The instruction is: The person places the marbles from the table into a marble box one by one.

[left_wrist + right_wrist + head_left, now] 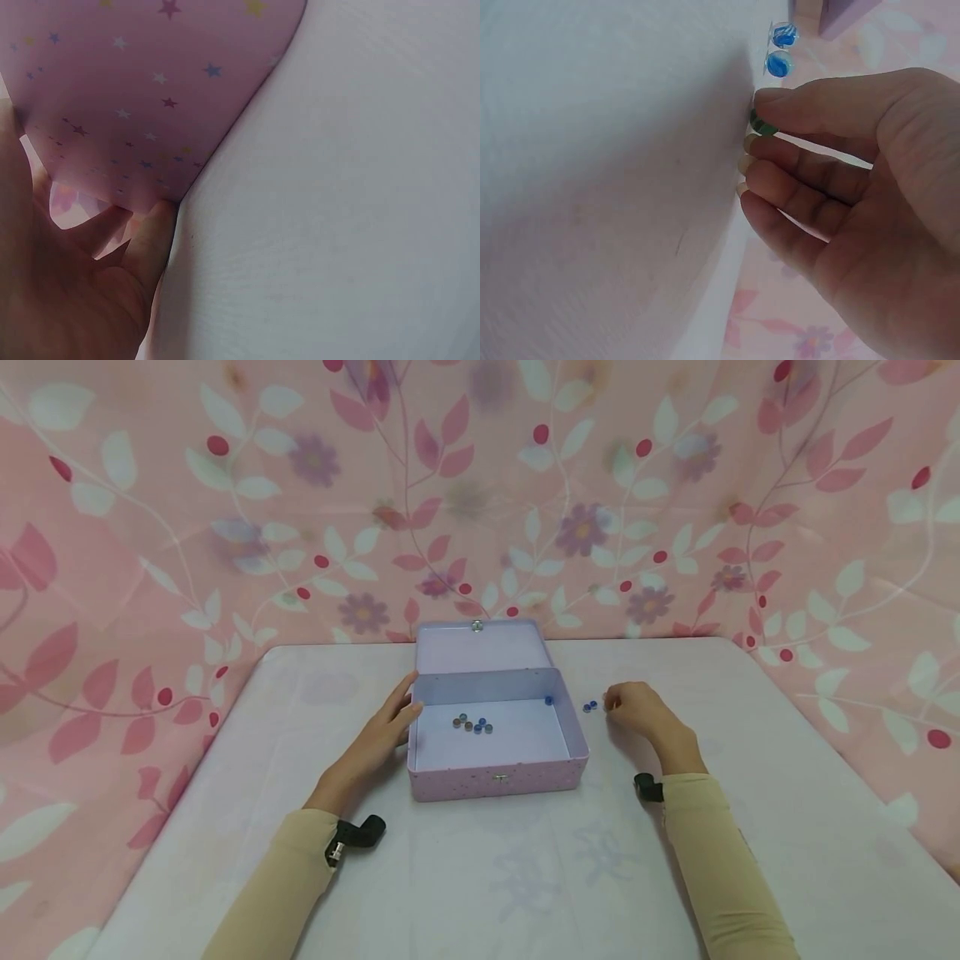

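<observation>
A lilac tin box (495,781) with its hinged lid (480,647) raised stands on the table. Several marbles (468,726) lie grouped on its floor, and a blue marble (549,700) is near the back right corner. My left hand (386,727) rests against the box's left wall, fingers extended; in the left wrist view it touches the star-printed side (150,97). To the right of the box, my right hand (637,710) pinches a green marble (762,124) between thumb and index finger at the tabletop. Two blue marbles (780,64) lie just beyond those fingertips.
A white cloth (487,877) covers the table. Pink floral fabric (480,485) hangs behind and around it. The raised lid stands near the table's back edge, and the box's front wall carries a small metal clasp (500,778).
</observation>
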Tool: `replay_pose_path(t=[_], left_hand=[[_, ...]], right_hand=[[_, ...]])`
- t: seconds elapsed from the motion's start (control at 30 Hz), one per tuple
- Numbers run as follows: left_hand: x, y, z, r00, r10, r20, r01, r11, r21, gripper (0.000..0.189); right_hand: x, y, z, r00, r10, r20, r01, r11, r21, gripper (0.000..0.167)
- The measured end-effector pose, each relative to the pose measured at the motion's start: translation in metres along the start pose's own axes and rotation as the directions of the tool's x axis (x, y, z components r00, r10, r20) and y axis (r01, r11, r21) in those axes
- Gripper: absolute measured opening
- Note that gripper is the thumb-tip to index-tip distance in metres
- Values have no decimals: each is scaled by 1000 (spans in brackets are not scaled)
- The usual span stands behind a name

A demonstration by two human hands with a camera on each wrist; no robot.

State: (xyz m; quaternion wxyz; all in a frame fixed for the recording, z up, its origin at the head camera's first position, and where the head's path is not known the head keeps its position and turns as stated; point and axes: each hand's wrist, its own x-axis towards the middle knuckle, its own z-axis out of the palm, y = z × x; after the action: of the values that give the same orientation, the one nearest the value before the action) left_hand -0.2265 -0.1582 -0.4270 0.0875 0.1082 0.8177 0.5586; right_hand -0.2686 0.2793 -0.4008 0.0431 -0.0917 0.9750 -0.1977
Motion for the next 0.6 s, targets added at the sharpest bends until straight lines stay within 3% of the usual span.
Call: replay_pose_path(t=[0.17,0.33,0.6], left_hand=[[0,0,0,1000,-2,2,2,1000,-7,58],[-2,4,-1,1000,-16,19,16,999,-29,62],[-16,33,-4,998,-28,51,28,1000,-14,66]], right_hand=[[-2,-1,-3,1000,-12,-11,12,1000,2,16],[0,-2,-8,995,-57,-83,55,998,-17,15],[-2,-11,-19,984,-113,-141,114,994,0,16]])
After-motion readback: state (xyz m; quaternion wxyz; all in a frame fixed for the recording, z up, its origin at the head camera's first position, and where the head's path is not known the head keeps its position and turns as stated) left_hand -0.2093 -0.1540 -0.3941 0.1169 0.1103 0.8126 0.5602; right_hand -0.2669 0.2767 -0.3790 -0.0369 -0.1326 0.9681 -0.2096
